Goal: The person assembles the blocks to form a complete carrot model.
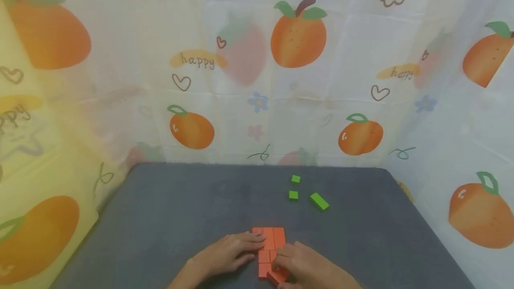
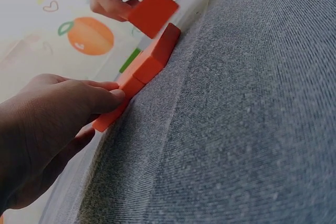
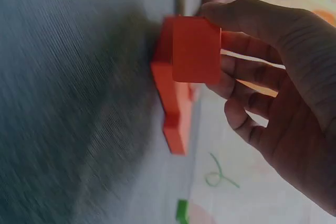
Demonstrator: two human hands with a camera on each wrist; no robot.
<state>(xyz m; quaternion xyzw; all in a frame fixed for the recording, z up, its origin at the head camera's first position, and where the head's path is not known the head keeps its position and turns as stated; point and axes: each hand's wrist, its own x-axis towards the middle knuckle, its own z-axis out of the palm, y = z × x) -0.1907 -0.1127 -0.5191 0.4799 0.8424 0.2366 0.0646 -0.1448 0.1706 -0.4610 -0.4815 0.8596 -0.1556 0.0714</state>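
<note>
Several orange-red blocks (image 1: 268, 237) lie side by side in a flat patch on the dark table. My left hand (image 1: 229, 253) comes from the left with fairly straight fingers, and its fingertips rest on the left edge of the patch. Between the thumb and fingers of my right hand (image 1: 307, 266) is another orange-red block (image 3: 197, 50), pinched by its sides. In the head view this block (image 1: 276, 277) is tilted at the near right corner of the patch, partly hidden by the fingers. The left wrist view shows the held block (image 2: 154, 13) just above the others.
Beyond the patch lie two small green blocks (image 1: 293, 196) and a longer green block (image 1: 319, 201). A fruit-printed curtain (image 1: 241, 115) stands around the back and sides of the dark table (image 1: 180, 208).
</note>
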